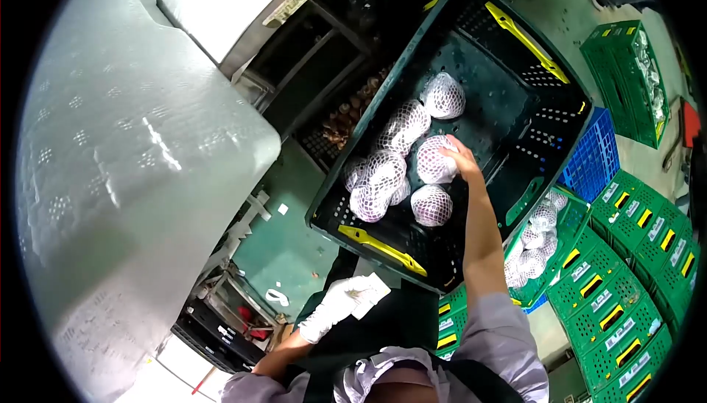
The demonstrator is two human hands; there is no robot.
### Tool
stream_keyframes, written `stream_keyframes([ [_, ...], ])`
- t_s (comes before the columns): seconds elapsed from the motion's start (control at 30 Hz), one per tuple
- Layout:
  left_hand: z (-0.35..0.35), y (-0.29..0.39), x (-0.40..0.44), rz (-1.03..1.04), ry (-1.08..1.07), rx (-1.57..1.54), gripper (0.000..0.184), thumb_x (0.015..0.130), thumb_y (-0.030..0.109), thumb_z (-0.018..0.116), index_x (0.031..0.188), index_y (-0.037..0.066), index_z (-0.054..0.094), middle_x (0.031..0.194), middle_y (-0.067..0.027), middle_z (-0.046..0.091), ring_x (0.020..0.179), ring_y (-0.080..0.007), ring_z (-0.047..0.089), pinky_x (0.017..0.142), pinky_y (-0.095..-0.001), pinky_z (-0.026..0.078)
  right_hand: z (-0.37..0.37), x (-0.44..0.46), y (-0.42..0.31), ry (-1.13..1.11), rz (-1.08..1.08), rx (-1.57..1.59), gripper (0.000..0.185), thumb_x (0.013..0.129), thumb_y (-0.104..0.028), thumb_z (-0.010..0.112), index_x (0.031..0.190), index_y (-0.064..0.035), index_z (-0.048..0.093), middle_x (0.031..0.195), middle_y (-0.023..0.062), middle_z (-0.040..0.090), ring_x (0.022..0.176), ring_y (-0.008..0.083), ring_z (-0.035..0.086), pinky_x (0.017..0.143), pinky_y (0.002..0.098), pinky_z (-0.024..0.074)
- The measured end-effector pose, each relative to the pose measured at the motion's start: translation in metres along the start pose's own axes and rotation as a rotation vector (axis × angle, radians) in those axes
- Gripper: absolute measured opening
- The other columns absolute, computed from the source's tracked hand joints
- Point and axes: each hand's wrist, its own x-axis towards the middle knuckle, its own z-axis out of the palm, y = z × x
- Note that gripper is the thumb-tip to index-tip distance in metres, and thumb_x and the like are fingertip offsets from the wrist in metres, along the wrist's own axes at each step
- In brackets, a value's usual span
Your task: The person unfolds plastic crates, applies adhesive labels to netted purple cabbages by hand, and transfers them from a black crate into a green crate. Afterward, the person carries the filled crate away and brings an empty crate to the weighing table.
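My bare right hand [464,161] is gripping a netted ball [434,161] inside the black crate [493,82], purplish under white mesh; my gloved left hand [337,307], outside the crate's near end, pinches a pale card [375,294]. More balls [387,171] lie left of my grip; right of the black crate, a green crate [569,235] holds others.

Blk plastic crate [493,82] carries several net-wrapped round pcs [404,127]: a clump [384,171] just inside its near-side yellow hndl [382,250], a single pc [431,205] inside it & slightly R, & another pc [444,96] on crate btm farthest from that hndl.
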Motion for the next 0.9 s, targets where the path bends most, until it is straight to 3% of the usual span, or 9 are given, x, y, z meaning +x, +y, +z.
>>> stream_keyframes([
  [0.17,0.011,-0.003,0.000,0.014,0.058,-0.032,0.017,0.075,0.006,0.061,0.089,-0.004,0.058,0.084,-0.0095,0.060,0.079,-0.0169,0.060,0.072,-0.0281,0.049,0.048,-0.018,0.077,-0.144,0.007,1.139,0.064,0.073,-0.013,0.049,0.132,-0.0037,0.027,0.124,0.0146,0.041,0.111,0.0250,0.044,0.094,0.0358,0.0357],
  [0.33,0.028,0.010,-0.008,0.449,-0.018,1.057,0.014,0.075,-0.002,0.059,0.089,0.001,0.060,0.081,-0.0053,0.060,0.076,-0.0108,0.056,0.068,-0.0241,0.046,0.068,-0.035,0.094,-0.014,0.123,1.473,0.053,0.070,-0.022,0.052,0.119,-0.0049,0.044,0.111,0.0136,0.053,0.099,0.0304,0.053,0.084,0.0456,0.0445],
  [0.4,0.051,0.025,-0.014,0.522,0.121,1.121,0.014,0.074,0.000,0.058,0.088,0.000,0.061,0.082,-0.0051,0.061,0.076,-0.0093,0.055,0.068,-0.0239,0.046,0.056,-0.067,0.074,-0.246,-0.003,1.456,0.057,0.067,-0.025,0.054,0.119,-0.0042,0.044,0.110,0.0140,0.054,0.098,0.0301,0.054,0.084,0.0439,0.0456],
  [0.53,0.096,0.057,-0.012,0.643,-0.169,0.608,0.015,0.076,0.008,0.056,0.086,-0.002,0.061,0.079,-0.0033,0.060,0.074,-0.0103,0.057,0.065,-0.0251,0.046,0.039,-0.152,-0.004,-0.243,-0.294,1.255,0.073,0.060,-0.019,0.059,0.126,-0.0004,0.034,0.114,0.0137,0.052,0.099,0.0250,0.054,0.087,0.0339,0.0442],
  [0.6,0.130,0.059,-0.007,0.670,-0.229,0.713,0.016,0.075,0.011,0.055,0.084,-0.001,0.061,0.077,-0.0029,0.059,0.070,-0.0111,0.055,0.062,-0.0253,0.045,0.030,-0.189,-0.024,-0.363,-0.301,1.106,0.077,0.062,-0.020,0.061,0.130,-0.0002,0.029,0.122,0.0142,0.045,0.109,0.0225,0.046,0.095,0.0310,0.0356],
  [0.67,0.106,0.019,0.047,1.025,0.081,1.148,0.025,0.076,0.013,0.053,0.094,-0.004,0.055,0.080,-0.0063,0.059,0.070,-0.0167,0.055,0.065,-0.0275,0.046,0.032,-0.226,-0.051,-0.374,-0.431,0.792,0.078,0.069,-0.025,0.061,0.132,-0.0001,0.023,0.132,0.0151,0.032,0.121,0.0210,0.032,0.101,0.0308,0.0241],
  [0.73,0.125,0.005,0.041,0.908,-0.105,0.776,0.040,0.075,0.009,0.057,0.113,-0.002,0.048,0.079,-0.0022,0.057,0.067,-0.0104,0.054,0.062,-0.0233,0.047,0.025,-0.243,-0.041,-0.358,-0.305,0.868,0.077,0.076,-0.028,0.058,0.134,-0.0007,0.016,0.138,0.0146,0.021,0.127,0.0205,0.018,0.104,0.0309,0.0148],
  [0.8,0.138,-0.012,0.024,0.935,-0.221,0.976,0.044,0.073,0.008,0.058,0.114,-0.002,0.047,0.096,-0.0075,0.056,0.085,-0.0160,0.055,0.076,-0.0281,0.046,0.020,-0.267,-0.017,-0.354,-0.327,0.900,0.087,0.073,-0.034,0.064,0.134,0.0019,0.013,0.133,0.0105,0.030,0.121,0.0156,0.030,0.100,0.0279,0.0255],
  [0.9,0.169,-0.040,0.004,1.122,-0.350,1.343,0.033,0.068,0.018,0.068,0.096,0.004,0.057,0.124,-0.0201,0.042,0.116,-0.0321,0.038,0.096,-0.0402,0.029,0.008,-0.292,0.015,-0.343,-0.219,0.821,0.082,0.080,-0.039,0.057,0.135,0.0000,0.010,0.137,0.0116,0.022,0.125,0.0193,0.022,0.103,0.0303,0.0188],
])
